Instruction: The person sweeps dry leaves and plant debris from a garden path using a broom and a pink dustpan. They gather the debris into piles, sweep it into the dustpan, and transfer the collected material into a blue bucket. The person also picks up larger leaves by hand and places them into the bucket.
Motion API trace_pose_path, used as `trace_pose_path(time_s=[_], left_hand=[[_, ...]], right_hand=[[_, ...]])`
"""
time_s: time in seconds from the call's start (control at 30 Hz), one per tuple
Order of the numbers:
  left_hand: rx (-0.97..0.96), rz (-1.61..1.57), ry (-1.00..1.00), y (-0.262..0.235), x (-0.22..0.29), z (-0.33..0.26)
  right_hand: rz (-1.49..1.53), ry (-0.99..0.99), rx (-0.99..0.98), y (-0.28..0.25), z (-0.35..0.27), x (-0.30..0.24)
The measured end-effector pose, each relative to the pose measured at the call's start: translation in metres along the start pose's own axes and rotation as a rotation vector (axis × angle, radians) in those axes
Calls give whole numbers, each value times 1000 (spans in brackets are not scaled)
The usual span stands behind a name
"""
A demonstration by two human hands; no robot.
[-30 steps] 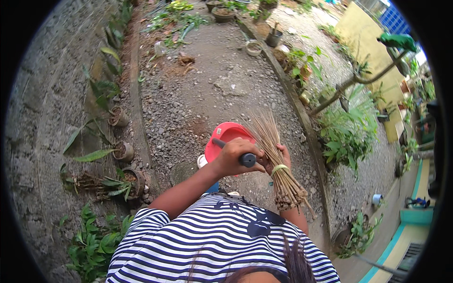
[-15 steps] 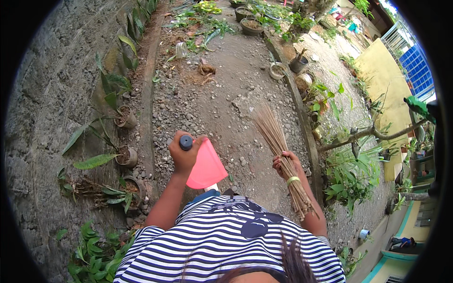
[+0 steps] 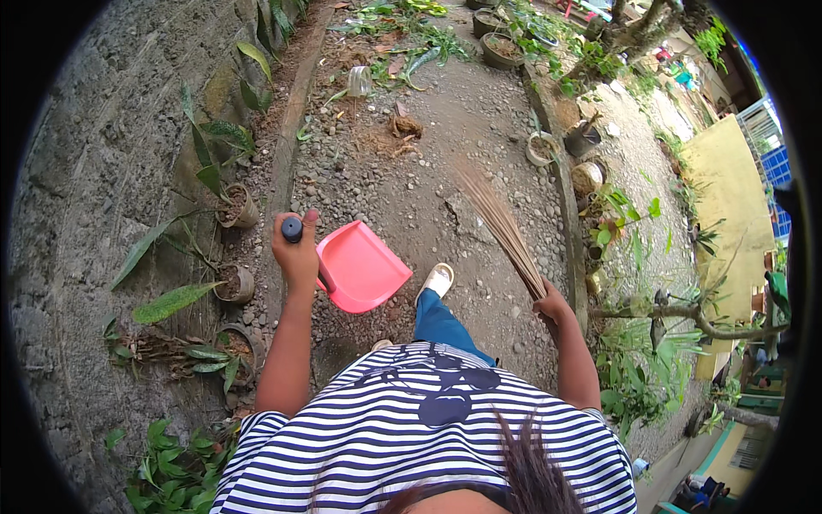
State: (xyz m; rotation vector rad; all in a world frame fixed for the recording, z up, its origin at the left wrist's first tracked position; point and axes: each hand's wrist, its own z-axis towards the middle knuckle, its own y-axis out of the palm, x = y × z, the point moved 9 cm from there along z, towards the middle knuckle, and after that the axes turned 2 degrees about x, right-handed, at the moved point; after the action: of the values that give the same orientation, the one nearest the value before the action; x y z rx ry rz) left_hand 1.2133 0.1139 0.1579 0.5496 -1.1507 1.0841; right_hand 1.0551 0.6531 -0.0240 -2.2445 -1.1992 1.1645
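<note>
Left of frame centre, my left hand (image 3: 296, 254) is clenched around the handle of the pink dustpan (image 3: 361, 266). Right of centre, my right hand (image 3: 553, 306) grips the stick broom (image 3: 501, 224) tightly, bristles angled toward the gravel path (image 3: 428, 146).

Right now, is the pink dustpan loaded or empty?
Empty: the pink dustpan, held off the ground by the left hand, shows a bare inner face with no debris.

We had only one view, from a fisheye camera worn on the head, and it looked steeply down the person's front. Nearest, along the lower edge, we saw the striped shirt (image 3: 428, 445). The gravel path (image 3: 437, 146) ran away toward the far top, with the stone wall (image 3: 94, 214) curving up the left and a yellow wall (image 3: 728, 188) bending at the right rim. A dark round border ringed it.
</note>
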Motion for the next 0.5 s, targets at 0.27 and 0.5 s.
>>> trace_pose_path(time_s=[0.27, 0.5], left_hand=[[203, -59, -379, 56, -78, 62], [203, -36, -393, 120, -82, 106]], right_hand=[[19, 165, -236, -31, 102, -45], [-109, 33, -211, -89, 206, -100]])
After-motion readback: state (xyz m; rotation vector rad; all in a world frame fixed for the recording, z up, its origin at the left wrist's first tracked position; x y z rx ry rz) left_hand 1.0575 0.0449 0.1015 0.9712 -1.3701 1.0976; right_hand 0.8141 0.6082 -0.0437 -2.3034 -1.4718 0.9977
